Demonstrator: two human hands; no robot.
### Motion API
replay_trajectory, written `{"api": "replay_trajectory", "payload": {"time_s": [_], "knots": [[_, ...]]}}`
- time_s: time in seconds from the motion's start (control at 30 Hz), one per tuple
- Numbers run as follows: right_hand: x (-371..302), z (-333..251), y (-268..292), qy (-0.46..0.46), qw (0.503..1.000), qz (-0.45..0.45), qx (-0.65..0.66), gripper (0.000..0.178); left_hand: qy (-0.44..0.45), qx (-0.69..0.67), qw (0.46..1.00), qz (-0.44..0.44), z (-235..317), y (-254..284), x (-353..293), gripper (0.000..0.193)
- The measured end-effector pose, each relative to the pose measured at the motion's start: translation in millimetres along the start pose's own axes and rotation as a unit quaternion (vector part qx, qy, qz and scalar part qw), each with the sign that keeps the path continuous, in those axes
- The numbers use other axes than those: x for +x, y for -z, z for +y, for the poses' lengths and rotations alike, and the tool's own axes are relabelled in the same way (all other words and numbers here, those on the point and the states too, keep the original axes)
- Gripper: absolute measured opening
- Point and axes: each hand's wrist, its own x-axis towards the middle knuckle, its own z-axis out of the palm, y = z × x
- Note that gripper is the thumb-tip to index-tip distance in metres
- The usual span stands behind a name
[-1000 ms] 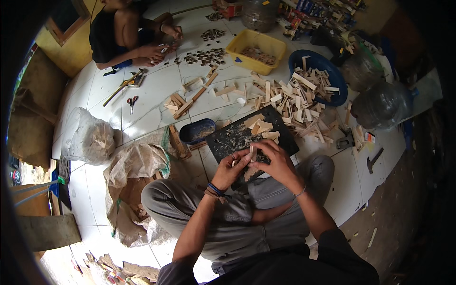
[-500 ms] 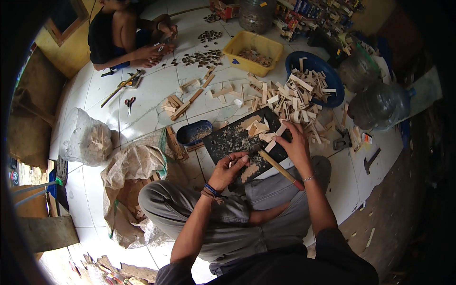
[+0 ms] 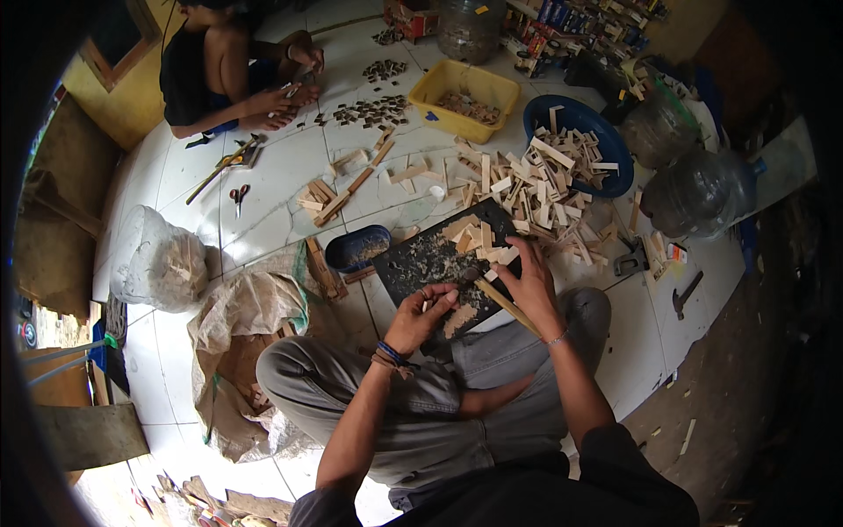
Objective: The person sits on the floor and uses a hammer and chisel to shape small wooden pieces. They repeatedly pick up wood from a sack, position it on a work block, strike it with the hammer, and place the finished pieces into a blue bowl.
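Observation:
My left hand (image 3: 420,318) is closed in a pinch near the front left edge of a black board (image 3: 413,262); a small pale bit shows at its fingers, too small to name. My right hand (image 3: 532,285) is at the board's right side, with thumb and fingertips around a small pale wooden block (image 3: 504,256). Several more wooden blocks (image 3: 474,235) lie beside it on the board, among dark shavings and sawdust (image 3: 461,319). A hammer (image 3: 500,303) with a wooden handle rests across the board's near right part, its handle running under my right hand.
Beyond the board spreads a heap of wooden blocks (image 3: 544,189), spilling from a blue basin (image 3: 622,149). Around stand a blue tray (image 3: 358,249), a yellow tub (image 3: 428,98), an open sack (image 3: 219,307) and another hammer (image 3: 688,294). Across the floor a person (image 3: 206,79) handles small pieces.
My right hand has shifted slightly left and down over the board, with a wooden block at its fingertips, and now covers the end of the hammer handle. My left hand has hardly moved.

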Motion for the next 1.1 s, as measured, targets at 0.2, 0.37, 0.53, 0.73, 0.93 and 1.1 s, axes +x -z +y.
{"api": "replay_trajectory", "payload": {"time_s": [0.2,0.37,0.53,0.73,0.93,1.1], "knots": [[25,-19,-11,0.039,0.996,-0.044,-0.061,0.041,-0.009,0.021,1.000,0.003,2,-1,0,0.039],[40,-22,-28,0.025,0.987,-0.068,-0.143,0.031,-0.018,-0.003,1.000,-0.005,-1,0,0,0.039],[35,-24,-28,0.026,0.996,-0.051,-0.072,0.024,-0.018,-0.010,1.000,-0.002,-4,1,-1,0.036],[21,-52,-10,0.042,0.979,-0.088,0.181,0.023,-0.141,-0.072,0.983,0.094,-2,-6,4,0.039],[-5,-72,-11,0.088,0.966,-0.146,0.194,0.030,-0.093,-0.136,0.986,0.018,6,3,-5,0.041],[-8,-71,-6,0.111,0.961,-0.182,0.179,0.042,0.007,-0.167,0.986,-0.018,14,9,-11,0.033]]}}
